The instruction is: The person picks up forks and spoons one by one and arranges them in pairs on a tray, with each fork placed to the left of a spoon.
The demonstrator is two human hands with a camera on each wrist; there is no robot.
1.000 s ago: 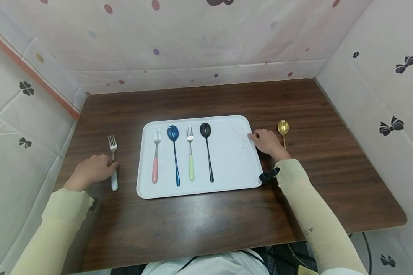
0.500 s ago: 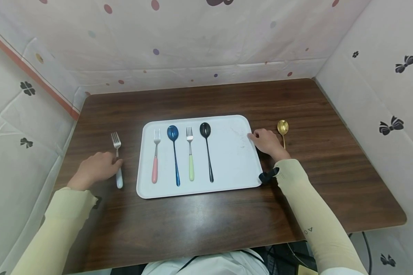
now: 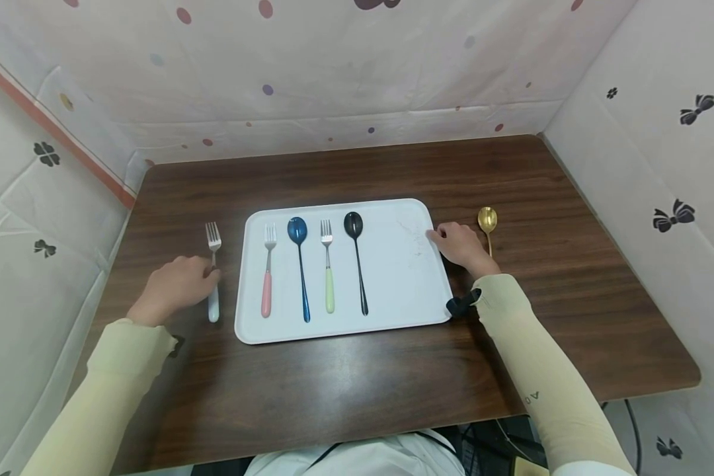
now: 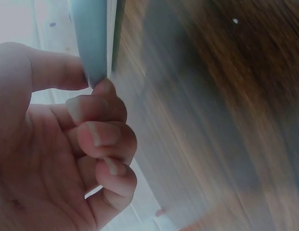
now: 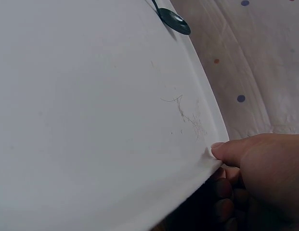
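Left of the tray, my left hand (image 3: pixel 181 285) pinches a fork (image 3: pixel 213 307) with a pale blue handle, its tines pointing away from me. In the left wrist view the fork's handle (image 4: pixel 91 43) sits between thumb and index finger, the other fingers curled. My right hand (image 3: pixel 463 247) grips the right rim of a white tray (image 3: pixel 404 284), thumb on top and fingers below the edge. On the tray lie a pink-handled fork (image 3: pixel 267 294), a blue spoon (image 3: pixel 297 230), a green-handled fork (image 3: pixel 330 291) and a black spoon (image 3: pixel 354 225), roughly side by side.
A gold spoon (image 3: pixel 487 219) lies on the wooden table (image 3: pixel 345 390), just right of my right hand, its handle partly hidden by the wrist. Patterned white sheets (image 3: pixel 309 59) stand behind the table and at both sides.
My left hand has moved right, toward the tray, carrying the pale-blue-handled fork with it. The right hand and the tray look unchanged.
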